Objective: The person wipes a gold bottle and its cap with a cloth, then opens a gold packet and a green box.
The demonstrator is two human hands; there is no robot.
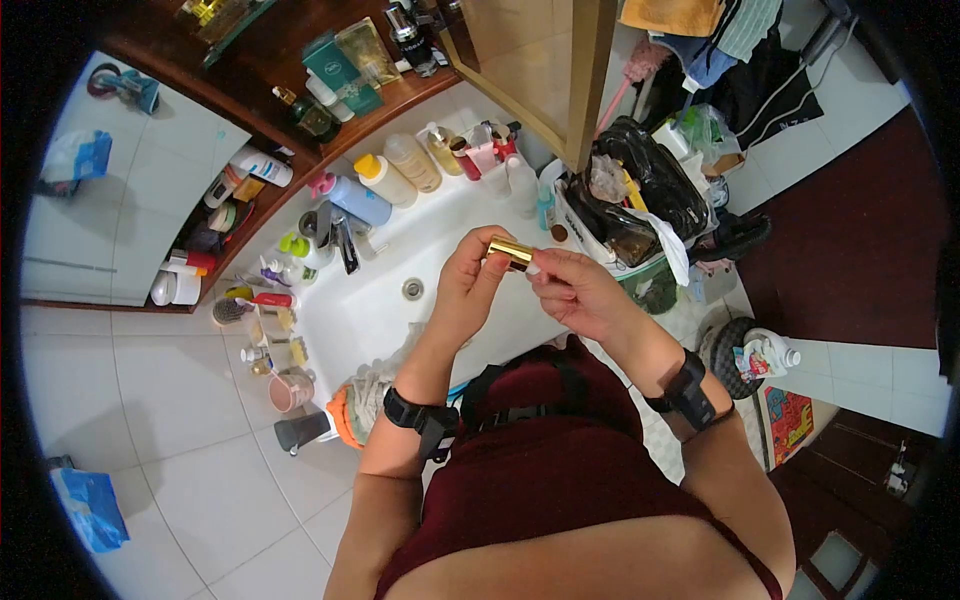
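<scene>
A short, shiny gold lipstick tube (512, 252) is held level above the sink. My left hand (468, 280) pinches its left end between thumb and fingers. On the opposite end, the fingers of my right hand (580, 290) are closed, with the thumb against the tube. Its far tip is partly covered by those fingers. Below lies the white sink basin (390, 300) with its round drain (412, 289), and a metal faucet (346, 245) stands at the basin's left side.
Several bottles line the sink's back edge, among them a yellow-capped bottle (386, 181). A mirrored cabinet door (540, 70) hangs open above. To the right stands a bin with a black bag (650, 180). Crumpled cloth (368, 402) lies on the sink's near-left corner.
</scene>
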